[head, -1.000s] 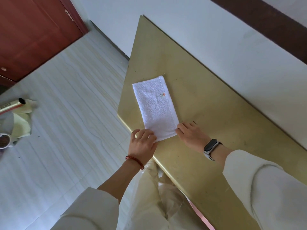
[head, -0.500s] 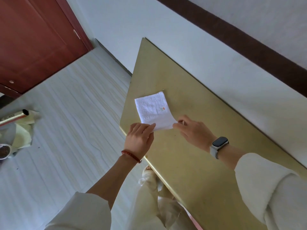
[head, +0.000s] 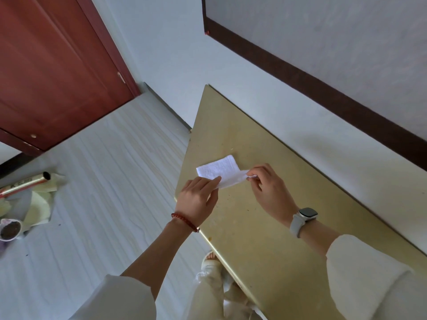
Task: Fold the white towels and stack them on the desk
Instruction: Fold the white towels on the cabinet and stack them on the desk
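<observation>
Head view: I look down on my own two hands at the near corner of the desk (head: pixel 288 181), mid frame.
Left hand: my left hand (head: pixel 196 200), with a red bead bracelet (head: pixel 184 221) at the wrist, pinches the near left corner of the white towel (head: pixel 219 170) between thumb and curled fingers.
Right hand: my right hand (head: pixel 269 190), with a pale smartwatch (head: pixel 303 218) on the wrist, pinches the near right corner in the same way.
Towel place: its near edge is lifted off the desk between my hands and curls toward the far half, which lies flat just beyond my fingers.
Step in hand: I judge this a fold of the near half over the far half.
Doing it well: I should carry both corners at one height, keep the edge taut, lay it onto the far edge so the corners meet, then press the crease flat.
Towel make: soft white terry, limp, a narrow strip with a hemmed border.
Desk make: smooth yellowish top, lightly speckled, straight edges, long side against the wall.
Floor: pale streaked boards at left, with a shiny metal tube (head: pixel 23 183) at the left edge.
Far: a red-brown wooden door (head: pixel 57 65), upper left.
</observation>
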### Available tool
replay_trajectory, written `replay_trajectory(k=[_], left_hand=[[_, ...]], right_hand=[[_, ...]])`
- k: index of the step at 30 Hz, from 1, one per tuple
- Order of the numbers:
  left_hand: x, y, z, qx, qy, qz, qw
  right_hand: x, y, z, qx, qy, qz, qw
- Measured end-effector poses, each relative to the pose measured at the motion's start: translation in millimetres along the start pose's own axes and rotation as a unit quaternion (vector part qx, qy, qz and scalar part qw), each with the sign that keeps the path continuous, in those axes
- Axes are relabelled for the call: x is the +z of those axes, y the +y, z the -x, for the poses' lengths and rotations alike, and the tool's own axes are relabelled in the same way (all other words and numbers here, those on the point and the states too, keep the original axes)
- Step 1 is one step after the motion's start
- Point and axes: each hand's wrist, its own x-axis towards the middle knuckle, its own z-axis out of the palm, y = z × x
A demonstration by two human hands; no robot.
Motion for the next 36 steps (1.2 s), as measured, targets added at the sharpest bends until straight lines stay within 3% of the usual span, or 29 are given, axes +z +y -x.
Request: replay_trajectory(k=[14,20,24,29,32,36], left_hand=[[-14.9,-20.3,-0.9,0.051,-0.039,-0.029,0.998],[-7.1,-15.3,39.6,0.076,-0.094,0.014,0.993],[3.3,-5.9,73.5,0.039,-0.218,0.065,0.973],[10.2,4.5,92.6,-0.052,-0.402,0.072,0.911],[10.9,2.4,85.5,-0.146,-0.4,0.137,0.894],[12.8,-3.5,57.0,-0.233,-0.313,0.237,0.89]], right_hand=[[-18.2,0.1,-7.3,-0.079,-0.076,0.057,0.992],[-23.5,3.1,33.9,-0.155,-0.161,0.106,0.969],[-19.6,9.4,78.5,-0.138,-0.272,0.067,0.95],[-13.4,10.8,110.4,-0.137,-0.332,0.085,0.929],[-11.9,10.7,108.6,-0.114,-0.311,0.095,0.939],[-10.5,8.4,86.5,0.028,-0.249,0.03,0.968]])
